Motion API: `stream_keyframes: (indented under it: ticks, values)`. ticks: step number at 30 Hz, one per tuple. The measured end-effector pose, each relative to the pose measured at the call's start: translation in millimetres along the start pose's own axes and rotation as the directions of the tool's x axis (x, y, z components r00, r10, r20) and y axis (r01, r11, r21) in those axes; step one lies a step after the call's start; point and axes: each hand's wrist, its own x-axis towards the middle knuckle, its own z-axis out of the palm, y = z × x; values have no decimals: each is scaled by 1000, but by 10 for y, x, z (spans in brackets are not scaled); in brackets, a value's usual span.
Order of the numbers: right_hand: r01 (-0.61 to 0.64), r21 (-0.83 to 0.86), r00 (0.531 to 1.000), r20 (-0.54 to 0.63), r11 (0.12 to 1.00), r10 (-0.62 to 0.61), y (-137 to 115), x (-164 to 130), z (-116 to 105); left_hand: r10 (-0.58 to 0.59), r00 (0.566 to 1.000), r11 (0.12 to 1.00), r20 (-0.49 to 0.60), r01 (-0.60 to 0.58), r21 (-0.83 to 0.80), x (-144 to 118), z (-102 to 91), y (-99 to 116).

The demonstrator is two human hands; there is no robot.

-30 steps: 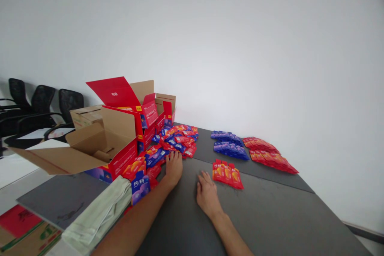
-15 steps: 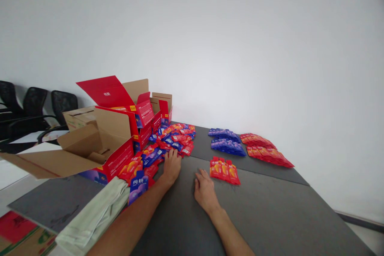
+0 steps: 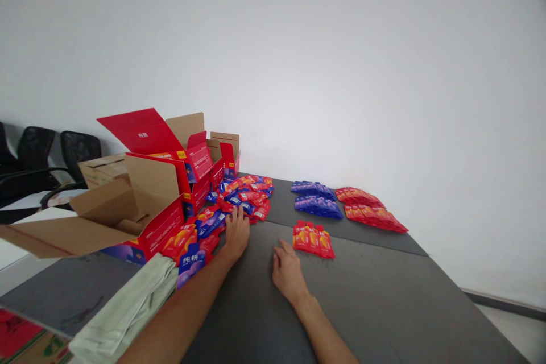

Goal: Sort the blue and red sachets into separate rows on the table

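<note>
left hand [image 3: 237,231]: flat, fingers spread, gripping nothing; fingertips touch the near edge of the loose pile [image 3: 239,196] of red and blue sachets.
right hand [image 3: 286,270]: palm down on my table [image 3: 375,290], fingers loosely open, holds nothing.
red set [image 3: 313,239]: small overlapped row just beyond my right fingertips, not touching.
sorted rows: blue [image 3: 315,200] and red [image 3: 369,210], far side, well apart from both hands.
boxes [image 3: 157,182]: open, left of pile.
cloth [image 3: 128,310]: folded, by my left forearm.
</note>
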Motion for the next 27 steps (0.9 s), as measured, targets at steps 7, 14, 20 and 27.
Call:
stream_keyframes:
  ticks: [7, 14, 20, 27]
  values:
    - [-24, 29, 1000, 8, 999, 24, -16, -28, -32, 0, 999, 1000, 40, 0, 0, 14, 14, -24]
    - [-28, 47, 1000, 5, 999, 28, -5, -30, -66, 70, 997, 997, 15, -70, -38, 35, -114, 77]
    - [-47, 58, 999, 7, 997, 47, 52, -12, -26, 56, 997, 989, -53, -63, -135, -89, -303, 458]
    - [-96, 153, 992, -70, 984, 108, 208, 9, -106, 1, 1000, 829, 14, 7, -559, -200, -392, 782]
